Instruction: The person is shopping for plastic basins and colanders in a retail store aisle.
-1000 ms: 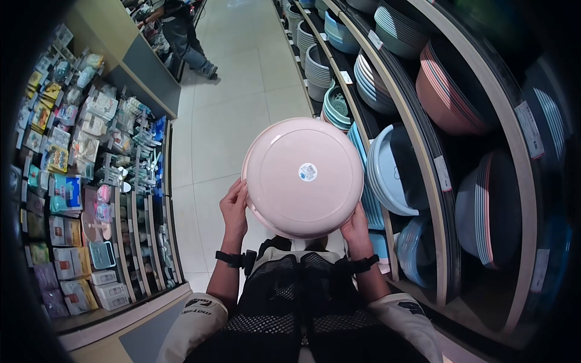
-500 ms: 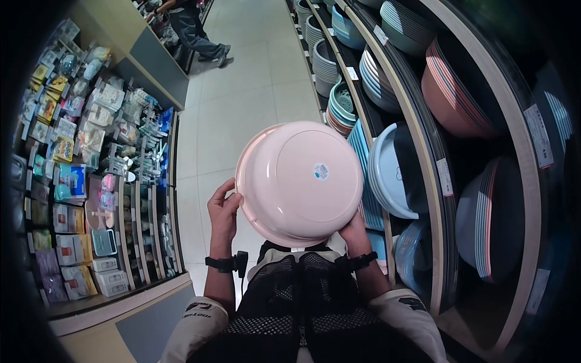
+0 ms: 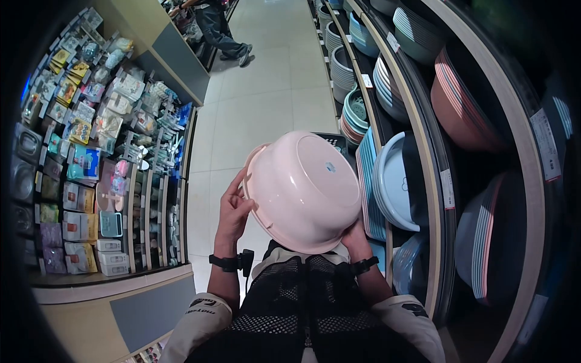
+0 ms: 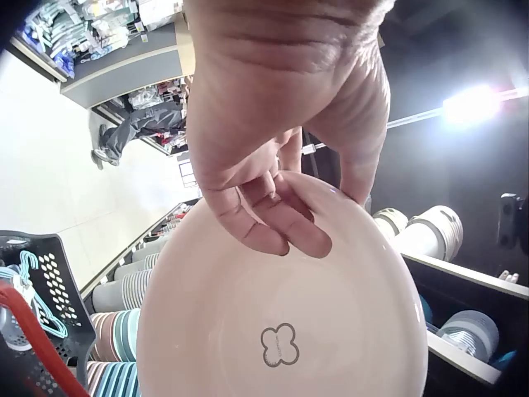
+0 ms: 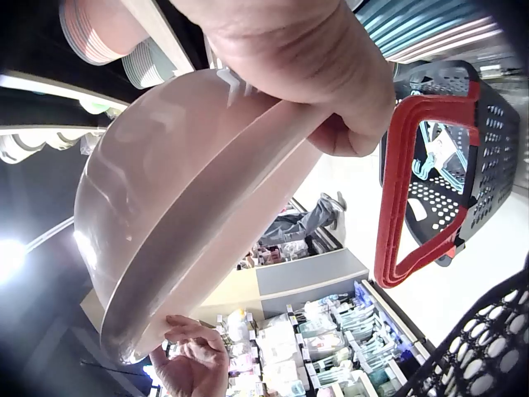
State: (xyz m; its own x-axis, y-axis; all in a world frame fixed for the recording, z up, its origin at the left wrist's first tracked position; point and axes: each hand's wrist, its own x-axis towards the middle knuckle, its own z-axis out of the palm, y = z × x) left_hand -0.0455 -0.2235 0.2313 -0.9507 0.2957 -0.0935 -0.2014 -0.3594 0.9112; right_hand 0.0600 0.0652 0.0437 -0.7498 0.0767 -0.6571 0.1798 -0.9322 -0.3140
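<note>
A pink plastic basin [image 3: 299, 187] is held tilted in front of the body, its underside with a small sticker [image 3: 330, 167] turned up and to the right. My left hand [image 3: 233, 212] grips the rim on the left. In the left wrist view, several left fingers [image 4: 281, 231] lie against the inner wall, above a four-lobed mark [image 4: 280, 345] inside the basin. My right hand [image 3: 355, 237] holds the rim at the lower right, partly hidden by the basin. In the right wrist view its thumb side and curled fingers show round the rim.
Shelves with stacked basins [image 3: 463, 97] and bowls run along the right. A black shopping basket [image 5: 496, 157] with a red handle [image 5: 397, 190] and light-blue hangers stands beyond the basin. Small packaged goods [image 3: 109, 127] hang on the left. A person's legs [image 3: 215, 33] stand farther up the aisle.
The basin has tilted, so its left side wall now shows and the sticker has moved right. Both hands keep hold of the rim. The basket has come into view behind it.
</note>
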